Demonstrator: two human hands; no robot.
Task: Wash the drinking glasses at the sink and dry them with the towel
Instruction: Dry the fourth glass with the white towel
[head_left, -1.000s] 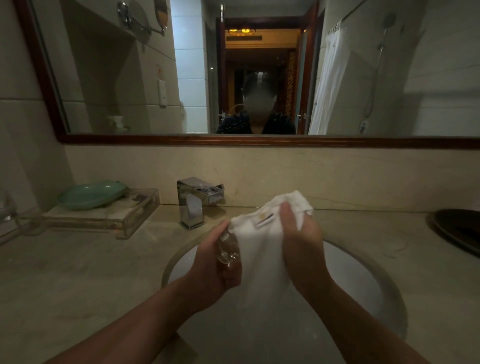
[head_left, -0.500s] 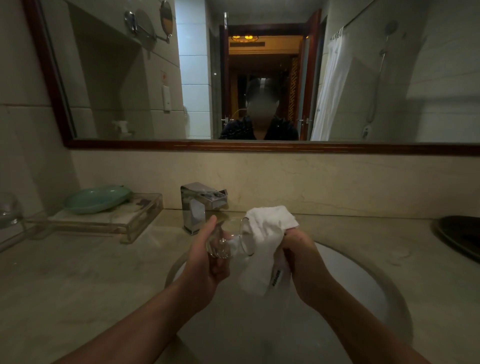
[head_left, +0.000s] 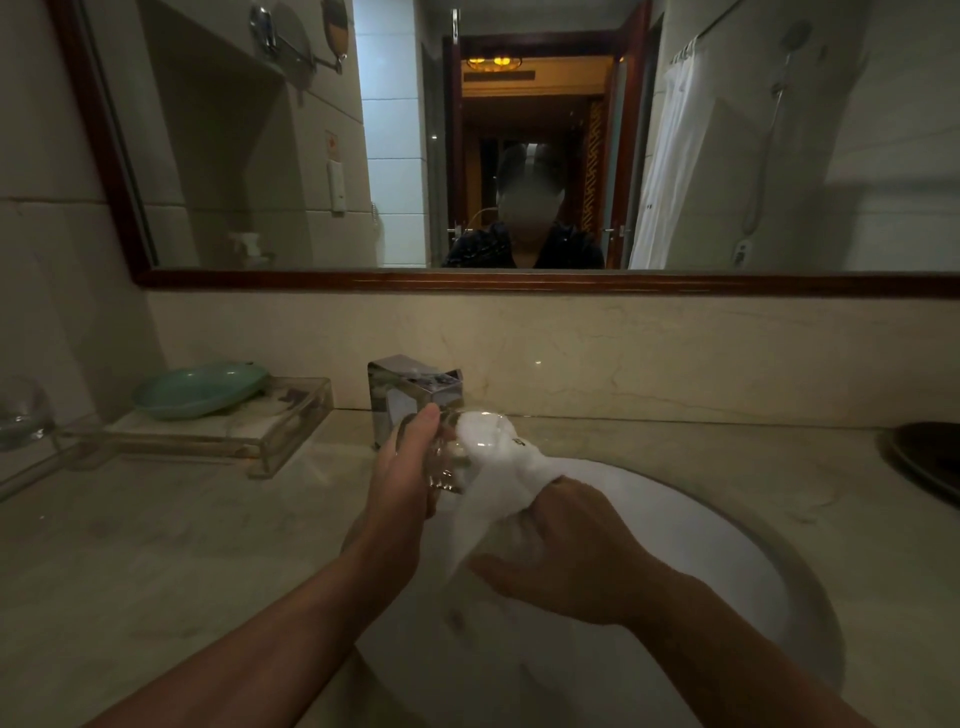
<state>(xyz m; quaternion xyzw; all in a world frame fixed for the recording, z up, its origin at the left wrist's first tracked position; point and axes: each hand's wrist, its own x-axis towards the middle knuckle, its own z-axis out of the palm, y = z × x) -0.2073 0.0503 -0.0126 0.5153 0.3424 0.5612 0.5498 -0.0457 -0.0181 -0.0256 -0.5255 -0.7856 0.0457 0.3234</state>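
Two hands above round white sink basin (head_left: 727, 545): left hand (head_left: 405, 483) grips clear drinking glass (head_left: 449, 462), tilted; right hand (head_left: 566, 551) clutches white cloth towel (head_left: 519, 473), its far end stuffed inside glass. Square chrome faucet (head_left: 410, 395) just beyond left hand.

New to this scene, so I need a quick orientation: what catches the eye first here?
Centre frame, the left hand holds a clear glass at the white sink while the right hand grips a white towel stuffed into it. Behind them stands a chrome faucet, with a green dish on a tray at left.
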